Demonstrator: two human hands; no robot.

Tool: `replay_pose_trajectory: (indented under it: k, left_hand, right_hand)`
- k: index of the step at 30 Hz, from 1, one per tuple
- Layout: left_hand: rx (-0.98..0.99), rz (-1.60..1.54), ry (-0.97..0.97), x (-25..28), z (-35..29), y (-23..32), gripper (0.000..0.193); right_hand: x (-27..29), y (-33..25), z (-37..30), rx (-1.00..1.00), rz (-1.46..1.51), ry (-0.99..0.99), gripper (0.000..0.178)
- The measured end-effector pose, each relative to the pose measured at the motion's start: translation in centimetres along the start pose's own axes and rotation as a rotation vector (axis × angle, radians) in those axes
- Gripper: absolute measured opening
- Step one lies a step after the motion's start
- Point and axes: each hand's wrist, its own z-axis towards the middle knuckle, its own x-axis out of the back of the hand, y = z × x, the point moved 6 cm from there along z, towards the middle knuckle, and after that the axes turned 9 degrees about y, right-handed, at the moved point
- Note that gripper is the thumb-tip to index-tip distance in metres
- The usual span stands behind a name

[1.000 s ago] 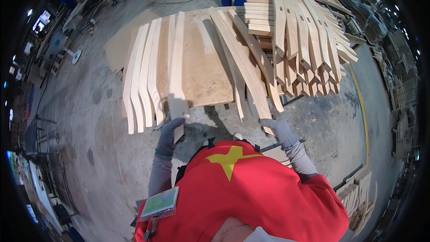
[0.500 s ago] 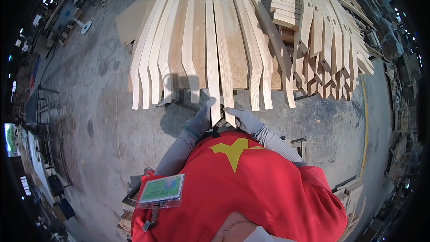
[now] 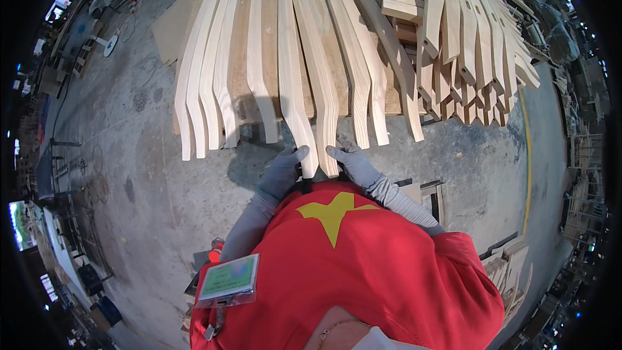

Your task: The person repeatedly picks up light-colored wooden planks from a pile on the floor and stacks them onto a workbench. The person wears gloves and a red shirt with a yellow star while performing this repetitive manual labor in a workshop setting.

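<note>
Plywood bench (image 3: pixel 271 26) beyond our fingers (image 3: pixel 302 152), and we're into 2-handed handling: left hand (image 3: pixel 283 170) gripping the left wooden strip (image 3: pixel 289 71), right hand (image 3: pixel 358 166) the right strip (image 3: pixel 318 84), ends between fingers; next move likely needs even support

A red top (image 3: pixel 382 266) bears a yellow star (image 3: pixel 332 215), with grey gloves (image 3: pixel 283 172), grey sleeves (image 3: pixel 407 206), a clear-cased badge (image 3: pixel 228 280) and a neck chain (image 3: pixel 326 332).

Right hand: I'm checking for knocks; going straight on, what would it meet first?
The right hand would first meet the wooden slat it touches; beyond, probably the neighbouring slat, though depth is unclear.
</note>
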Motion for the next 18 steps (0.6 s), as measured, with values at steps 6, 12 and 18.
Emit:
replay_pose_trajectory:
  k: [6,12,18]
  left_hand:
    - [-0.14,0.47,0.01,-0.4,1.1,0.8,0.04]
    - [-0.007,0.013,-0.162,-1.4,0.8,-1.1,0.039]
    - [-0.363,0.575,0.085,2.4,1.2,-3.0,0.046]
  right_hand:
    - [-0.1,1.6,1.8,0.071,-0.067,0.002,0.061]
    - [-0.8,1.5,1.7,0.025,0.077,-0.09,0.045]
    - [-2.6,-1.5,-0.7,0.369,-0.48,0.185,0.069]
